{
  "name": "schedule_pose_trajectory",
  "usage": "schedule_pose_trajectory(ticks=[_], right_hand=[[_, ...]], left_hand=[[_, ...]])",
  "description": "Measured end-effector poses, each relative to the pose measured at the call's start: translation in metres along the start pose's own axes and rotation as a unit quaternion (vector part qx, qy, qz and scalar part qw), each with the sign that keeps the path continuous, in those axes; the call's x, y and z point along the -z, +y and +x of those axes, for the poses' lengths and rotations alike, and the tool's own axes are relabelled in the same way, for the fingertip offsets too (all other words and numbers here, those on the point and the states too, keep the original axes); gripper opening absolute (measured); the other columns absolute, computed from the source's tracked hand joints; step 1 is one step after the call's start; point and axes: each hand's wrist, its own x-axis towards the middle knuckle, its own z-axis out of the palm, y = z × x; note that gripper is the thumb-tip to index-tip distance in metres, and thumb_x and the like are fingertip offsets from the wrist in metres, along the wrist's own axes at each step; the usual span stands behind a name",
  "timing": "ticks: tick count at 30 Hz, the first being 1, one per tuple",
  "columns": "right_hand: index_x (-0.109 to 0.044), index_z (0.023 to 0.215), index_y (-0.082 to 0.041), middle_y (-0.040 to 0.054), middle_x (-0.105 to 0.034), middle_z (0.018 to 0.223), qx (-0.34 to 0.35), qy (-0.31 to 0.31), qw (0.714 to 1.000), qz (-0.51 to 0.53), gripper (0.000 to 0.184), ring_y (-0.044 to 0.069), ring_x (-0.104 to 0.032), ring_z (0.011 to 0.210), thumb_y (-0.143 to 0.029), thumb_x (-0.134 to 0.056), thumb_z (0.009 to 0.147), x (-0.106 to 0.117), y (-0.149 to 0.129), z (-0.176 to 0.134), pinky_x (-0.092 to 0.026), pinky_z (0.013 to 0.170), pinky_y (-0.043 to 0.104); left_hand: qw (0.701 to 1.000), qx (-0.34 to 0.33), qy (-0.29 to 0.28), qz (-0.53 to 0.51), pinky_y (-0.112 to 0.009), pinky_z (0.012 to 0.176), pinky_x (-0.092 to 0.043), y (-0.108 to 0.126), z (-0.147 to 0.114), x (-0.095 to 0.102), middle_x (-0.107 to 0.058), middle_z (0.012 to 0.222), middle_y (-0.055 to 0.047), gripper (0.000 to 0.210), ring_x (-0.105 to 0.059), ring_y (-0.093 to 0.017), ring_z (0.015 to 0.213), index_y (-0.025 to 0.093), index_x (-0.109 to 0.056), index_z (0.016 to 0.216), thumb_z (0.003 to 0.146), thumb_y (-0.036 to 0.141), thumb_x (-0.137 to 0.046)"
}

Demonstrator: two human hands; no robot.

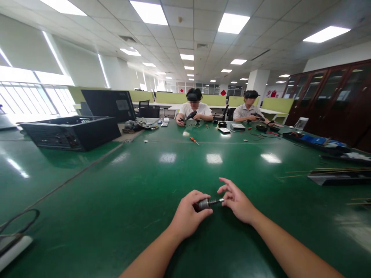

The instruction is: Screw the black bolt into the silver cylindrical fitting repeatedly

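Observation:
My left hand (188,212) is closed around a small motor-like metal cylinder (204,204), held just above the green tabletop. A thin shaft, threaded or wrapped by a spring, sticks out of it to the right and ends in a bright metal tip. My fingers and palm cover the cylinder's left end. Close by the tip is my right hand (236,202), with its index finger stretched out and the other fingers loosely bent. Its thumb and a fingertip are at the shaft's end; whether they touch it I cannot tell.
On the green table (116,208), an orange screwdriver (194,140) lies ahead. A black computer case (72,133) stands left, and a metal channel with thin rods (339,176) lies right. Two people (194,110) sit across, holding tools, with loose parts around them.

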Motion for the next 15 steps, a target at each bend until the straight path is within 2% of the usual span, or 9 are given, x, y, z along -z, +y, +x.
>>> schedule_pose_trajectory(ticks=[4, 7, 10, 15], right_hand=[[-0.048, 0.129, -0.024, 0.0028, -0.06, 0.105, 0.041, -0.03, 0.991, -0.12, 0.06, 0.01, -0.053, 0.066, -0.005, -0.056, 0.073, -0.006, -0.016, -0.013, -0.044, 0.061, 0.023], [-0.059, 0.115, -0.023, 0.0014, -0.064, 0.097, 0.065, -0.043, 0.977, -0.198, 0.046, 0.013, -0.056, 0.072, -0.006, -0.061, 0.072, -0.012, -0.025, -0.014, -0.045, 0.067, 0.026], [-0.064, 0.102, -0.023, 0.0002, -0.065, 0.089, 0.066, -0.05, 0.968, -0.235, 0.033, 0.015, -0.058, 0.074, -0.009, -0.064, 0.072, -0.015, -0.029, -0.012, -0.045, 0.068, 0.027], [-0.065, 0.097, -0.022, -0.0004, -0.064, 0.083, 0.069, -0.04, 0.964, -0.255, 0.023, 0.015, -0.057, 0.069, -0.013, -0.063, 0.076, -0.018, -0.03, -0.014, -0.043, 0.064, 0.027]], left_hand=[[1.0, 0.01, -0.017, -0.005, -0.029, 0.082, -0.044, -0.002, 0.0, -0.003, -0.071, 0.093, 0.0, 0.034, -0.064, -0.019, 0.088, 0.026, -0.074, 0.1, 0.068, 0.017, -0.081], [1.0, 0.006, -0.021, -0.003, -0.028, 0.08, -0.044, -0.002, -0.001, -0.003, -0.072, 0.091, 0.001, 0.034, -0.064, -0.018, 0.087, 0.026, -0.075, 0.099, 0.068, 0.015, -0.081], [1.0, -0.002, -0.021, 0.002, -0.028, 0.079, -0.044, -0.003, -0.001, -0.004, -0.072, 0.09, 0.001, 0.033, -0.064, -0.019, 0.086, 0.027, -0.075, 0.099, 0.069, 0.015, -0.08], [1.0, -0.009, -0.017, 0.004, -0.028, 0.079, -0.044, -0.004, -0.001, -0.005, -0.072, 0.09, 0.001, 0.032, -0.064, -0.019, 0.087, 0.027, -0.075, 0.1, 0.07, 0.017, -0.08]])
